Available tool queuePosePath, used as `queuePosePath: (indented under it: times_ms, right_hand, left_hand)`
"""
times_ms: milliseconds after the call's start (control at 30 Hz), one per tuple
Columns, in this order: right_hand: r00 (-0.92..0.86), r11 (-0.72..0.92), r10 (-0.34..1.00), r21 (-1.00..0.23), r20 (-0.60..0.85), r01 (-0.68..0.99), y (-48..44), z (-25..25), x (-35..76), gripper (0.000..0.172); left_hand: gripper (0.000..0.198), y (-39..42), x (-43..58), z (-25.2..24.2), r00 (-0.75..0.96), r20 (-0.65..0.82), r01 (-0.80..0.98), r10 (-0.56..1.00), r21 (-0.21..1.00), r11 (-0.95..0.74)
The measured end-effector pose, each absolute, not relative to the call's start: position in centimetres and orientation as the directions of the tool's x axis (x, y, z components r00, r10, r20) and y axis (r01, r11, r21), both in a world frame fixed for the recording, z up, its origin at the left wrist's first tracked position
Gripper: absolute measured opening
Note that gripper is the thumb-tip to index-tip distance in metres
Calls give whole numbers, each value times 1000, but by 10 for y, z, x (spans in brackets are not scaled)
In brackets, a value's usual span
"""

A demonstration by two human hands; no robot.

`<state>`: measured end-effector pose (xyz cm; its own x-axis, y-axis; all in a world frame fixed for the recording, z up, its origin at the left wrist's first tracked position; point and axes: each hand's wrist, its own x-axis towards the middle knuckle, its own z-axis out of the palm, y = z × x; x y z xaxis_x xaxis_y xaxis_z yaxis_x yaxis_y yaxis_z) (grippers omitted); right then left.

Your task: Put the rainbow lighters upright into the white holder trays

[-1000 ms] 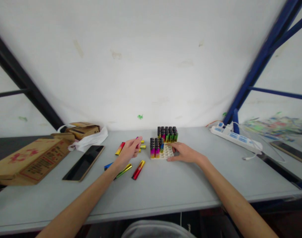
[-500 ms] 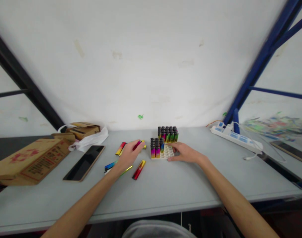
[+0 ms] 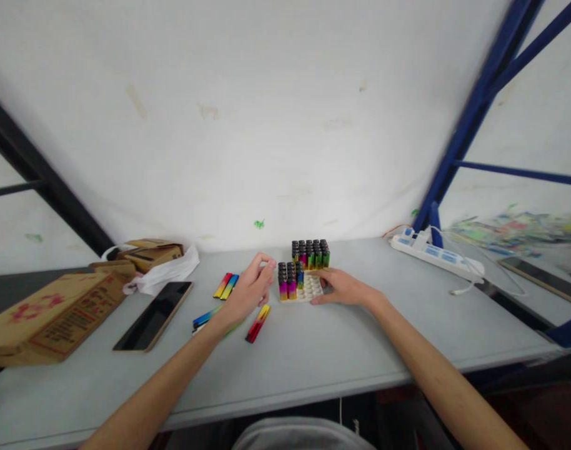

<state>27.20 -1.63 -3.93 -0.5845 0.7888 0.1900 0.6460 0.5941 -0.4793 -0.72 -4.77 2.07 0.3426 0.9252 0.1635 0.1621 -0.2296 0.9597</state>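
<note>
A white tray (image 3: 308,289) with rows of round pockets stands mid-table, its left part filled with upright lighters (image 3: 288,284) that have black tops and purple-yellow or blue bodies. My right hand (image 3: 342,287) grips the tray's right side, thumb at the front corner and fingers over the far edge. Left of the tray my left hand (image 3: 250,287) is raised with curled fingers; whatever they may hold is hidden. Loose lighters lie around it: a red-yellow lighter (image 3: 258,324) in front, a pair of multicoloured lighters (image 3: 226,286) behind, and a blue lighter (image 3: 205,317) partly under the forearm.
Behind the tray stands a full block of upright lighters (image 3: 310,254). On the left lie a phone (image 3: 153,315), a cardboard box (image 3: 55,312) and a white plastic bag (image 3: 166,273). A power strip (image 3: 438,255) with cables runs along the right, near another phone (image 3: 543,281).
My left hand has risen and turned toward the tray; the purple lighter seen at its fingers is now out of sight. My right hand keeps its hold on the tray. The view has shifted slightly.
</note>
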Motion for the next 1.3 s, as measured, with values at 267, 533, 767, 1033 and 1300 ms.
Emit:
queuePosePath:
  times_ms: [267,533,767,1033,1300]
  right_hand:
    - [-596,602,779,-498,194,624,-16,-38,272,72]
    - [-593,606,780,-482,201,633,-17,-36,271,71]
    - [-585,606,782,-479,213,635,-17,-38,271,67]
    - [-598,613,773,-491,211,619,-18,-36,271,68]
    - [-590,603,782,-485,201,634,-19,-34,270,61]
  left_hand:
    - [25,-38,27,49,543,425,388,725,638,-665]
    - [20,-17,28,31,695,317,587,645,266,-764]
    - [24,-19,26,39,735,267,594,623,189,-782]
    - [21,-20,28,33,665,317,624,676,260,-737]
    - [18,-21,27,37,672,282,598,685,340,-726]
